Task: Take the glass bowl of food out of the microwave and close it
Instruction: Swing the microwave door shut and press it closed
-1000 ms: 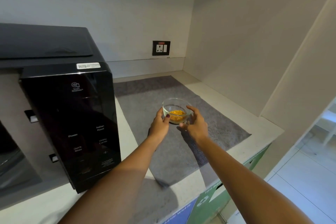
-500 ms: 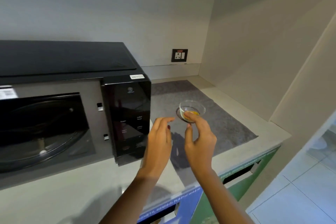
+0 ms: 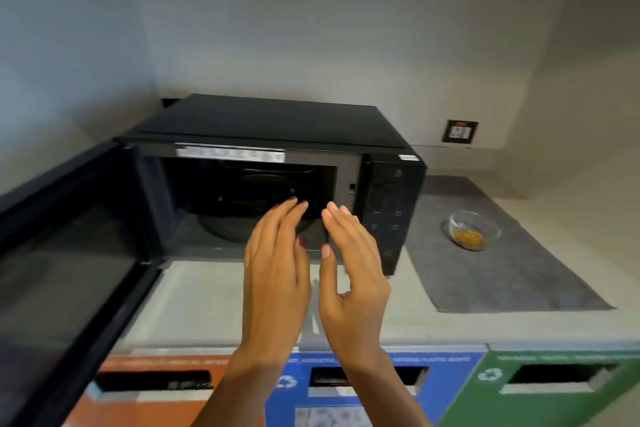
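Withdrawn from the bowl (image 3: 474,229) since half a second ago, both hands now hovering side by side before the microwave (image 3: 273,163), and looking swung left to take in the open cavity.

Sitting alone on the grey mat (image 3: 512,274), right of the microwave and well apart from either hand, holding a little yellow-orange food. Standing upright and clear of the mat's edges.

Left hand (image 3: 277,274) hanging flat and loose, fingers extended, gripping nothing. Right hand (image 3: 353,274) likewise relaxed and empty, palm turned inward, just beside the left without clearly touching. Both floating over the pale countertop (image 3: 207,302), in front of the dark turntable (image 3: 256,211).

Door (image 3: 65,267) swinging wide to the left, filling the near-left corner, untouched by either hand. Closing apparently remaining as the last step.

Risking, from here: reaching across for the door edge and missing the grip, given the blurred, fast-turning view; slamming it hard enough to jolt the microwave sideways toward the mat and the bowl; or catching fingers between door and frame if the right hand is lingering at the opening. Recycling bins (image 3: 346,381) below staying out of the path.
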Tool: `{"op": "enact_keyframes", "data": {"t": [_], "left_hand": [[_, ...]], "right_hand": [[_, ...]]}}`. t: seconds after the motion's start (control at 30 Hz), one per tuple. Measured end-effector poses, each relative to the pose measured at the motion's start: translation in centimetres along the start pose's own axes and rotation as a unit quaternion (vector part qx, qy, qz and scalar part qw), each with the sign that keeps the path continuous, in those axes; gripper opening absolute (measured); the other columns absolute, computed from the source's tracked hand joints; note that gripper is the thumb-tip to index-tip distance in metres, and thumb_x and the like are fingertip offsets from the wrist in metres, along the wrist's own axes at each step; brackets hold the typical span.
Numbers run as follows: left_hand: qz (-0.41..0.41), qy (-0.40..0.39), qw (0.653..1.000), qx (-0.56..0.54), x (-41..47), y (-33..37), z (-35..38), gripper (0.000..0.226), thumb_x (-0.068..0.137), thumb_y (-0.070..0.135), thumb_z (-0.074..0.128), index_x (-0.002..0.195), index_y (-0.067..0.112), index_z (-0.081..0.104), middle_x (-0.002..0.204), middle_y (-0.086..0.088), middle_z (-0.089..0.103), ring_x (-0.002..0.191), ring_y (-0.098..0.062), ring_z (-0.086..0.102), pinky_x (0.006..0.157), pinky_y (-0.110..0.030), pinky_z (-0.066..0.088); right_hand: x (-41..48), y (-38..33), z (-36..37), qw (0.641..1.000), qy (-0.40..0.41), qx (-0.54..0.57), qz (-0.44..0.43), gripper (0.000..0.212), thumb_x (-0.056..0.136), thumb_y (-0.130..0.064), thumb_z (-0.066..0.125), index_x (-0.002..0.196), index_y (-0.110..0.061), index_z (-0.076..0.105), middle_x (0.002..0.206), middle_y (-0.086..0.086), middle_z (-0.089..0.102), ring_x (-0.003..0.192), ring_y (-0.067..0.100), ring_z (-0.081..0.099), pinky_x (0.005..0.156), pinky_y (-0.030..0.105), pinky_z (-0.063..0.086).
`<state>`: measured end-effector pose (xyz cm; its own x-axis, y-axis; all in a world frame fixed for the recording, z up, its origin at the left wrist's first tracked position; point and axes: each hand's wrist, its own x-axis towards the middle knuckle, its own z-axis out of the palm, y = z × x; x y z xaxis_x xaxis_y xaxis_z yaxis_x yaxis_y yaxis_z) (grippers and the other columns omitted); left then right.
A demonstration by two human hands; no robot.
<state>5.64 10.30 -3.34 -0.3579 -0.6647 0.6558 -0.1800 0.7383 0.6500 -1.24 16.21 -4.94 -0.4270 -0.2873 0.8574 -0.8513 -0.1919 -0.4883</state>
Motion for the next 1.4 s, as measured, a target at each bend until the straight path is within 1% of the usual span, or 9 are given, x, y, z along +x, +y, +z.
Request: {"op": "enact_keyframes", "data": {"t": [0.17, 0.37, 0.73, 0.83, 0.93, 1.03, 1.1, 1.23, 1.4], "left_hand": [[-0.025, 0.059, 0.987, 0.149, -0.5, -0.2, -8.4, 0.052, 0.094, 0.006, 0.044, 0.143, 0.019, 0.034, 0.155, 0.006, 0.029, 0.146, -0.012, 0.012, 0.121, -0.038, 0.009], [-0.088, 0.109, 0.944, 0.298, -1.8, 0.0, -17.0, 0.056, 0.094, 0.012, 0.040, 0.148, 0.017, 0.023, 0.159, 0.001, 0.015, 0.148, -0.019, 0.001, 0.118, -0.041, -0.009], [-0.253, 0.093, 0.828, 0.491, -5.1, 0.0, -26.3, 0.061, 0.097, 0.018, 0.040, 0.148, 0.012, 0.009, 0.161, -0.005, 0.010, 0.147, -0.025, 0.008, 0.120, -0.044, 0.001], [-0.243, 0.092, 0.836, 0.483, -5.9, 0.2, -27.2, 0.056, 0.095, 0.014, 0.042, 0.146, 0.012, 0.020, 0.156, -0.006, 0.027, 0.140, -0.023, 0.029, 0.117, -0.037, 0.017], [-0.235, 0.103, 0.849, 0.462, -5.8, 0.5, -27.9, 0.045, 0.095, 0.013, 0.043, 0.140, 0.014, 0.039, 0.140, -0.005, 0.048, 0.122, -0.025, 0.047, 0.101, -0.036, 0.036], [-0.235, 0.134, 0.878, 0.395, -5.0, 0.9, -28.9, 0.028, 0.095, 0.018, 0.045, 0.117, 0.017, 0.063, 0.110, -0.006, 0.065, 0.096, -0.026, 0.058, 0.073, -0.038, 0.048], [-0.232, 0.136, 0.901, 0.340, -4.5, 0.8, -29.4, 0.018, 0.091, 0.019, 0.055, 0.098, 0.021, 0.072, 0.091, 0.000, 0.069, 0.078, -0.021, 0.060, 0.063, -0.032, 0.044], [-0.261, 0.073, 0.941, 0.203, -3.2, 0.2, -29.7, 0.009, 0.083, 0.023, 0.068, 0.075, 0.027, 0.071, 0.079, 0.009, 0.068, 0.068, -0.010, 0.063, 0.060, -0.026, 0.049], [-0.255, -0.035, 0.966, 0.036, -1.6, -0.9, -27.0, 0.013, 0.077, 0.032, 0.073, 0.088, 0.027, 0.068, 0.092, 0.007, 0.068, 0.078, -0.016, 0.067, 0.071, -0.029, 0.051]], "right_hand": [[-0.4, -5.2, 4.8, 0.993, -0.074, 0.083, -0.037, 0.044, 0.095, -0.004, 0.052, 0.138, -0.006, 0.046, 0.148, 0.006, 0.046, 0.143, 0.019, 0.034, 0.119, 0.040, 0.027], [-1.6, -11.2, 9.8, 0.966, -0.188, 0.165, -0.067, 0.053, 0.096, -0.005, 0.049, 0.146, -0.007, 0.031, 0.158, 0.005, 0.027, 0.148, 0.018, 0.017, 0.123, 0.039, 0.012], [-3.0, -18.9, 15.4, 0.880, -0.386, 0.259, -0.098, 0.048, 0.103, -0.019, 0.036, 0.149, -0.017, 0.023, 0.160, -0.002, 0.017, 0.148, 0.006, 0.005, 0.123, 0.032, 0.002], [-3.4, -19.6, 16.1, 0.873, -0.393, 0.278, -0.080, 0.044, 0.103, -0.021, 0.037, 0.146, -0.017, 0.032, 0.157, -0.003, 0.026, 0.147, 0.003, 0.012, 0.123, 0.031, 0.004], [-3.0, -19.7, 16.1, 0.888, -0.349, 0.292, -0.061, 0.034, 0.101, -0.020, 0.044, 0.132, -0.014, 0.055, 0.140, -0.001, 0.055, 0.139, 0.003, 0.036, 0.123, 0.035, 0.014], [-1.7, -19.5, 15.6, 0.905, -0.302, 0.298, -0.039, 0.024, 0.097, -0.017, 0.051, 0.110, -0.015, 0.071, 0.112, -0.003, 0.073, 0.115, 0.000, 0.059, 0.121, 0.035, 0.021], [-0.9, -19.3, 14.8, 0.912, -0.288, 0.291, -0.029, 0.020, 0.095, -0.017, 0.057, 0.100, -0.015, 0.075, 0.100, -0.003, 0.076, 0.103, -0.001, 0.065, 0.120, 0.034, 0.025], [0.1, -18.4, 12.8, 0.922, -0.273, 0.275, -0.001, 0.016, 0.090, -0.019, 0.063, 0.087, -0.014, 0.078, 0.087, -0.003, 0.078, 0.088, -0.002, 0.069, 0.116, 0.030, 0.032], [1.8, -16.8, 9.5, 0.929, -0.278, 0.239, 0.050, 0.015, 0.087, -0.019, 0.067, 0.079, -0.012, 0.078, 0.078, -0.003, 0.077, 0.080, -0.001, 0.070, 0.113, 0.029, 0.036]]}}
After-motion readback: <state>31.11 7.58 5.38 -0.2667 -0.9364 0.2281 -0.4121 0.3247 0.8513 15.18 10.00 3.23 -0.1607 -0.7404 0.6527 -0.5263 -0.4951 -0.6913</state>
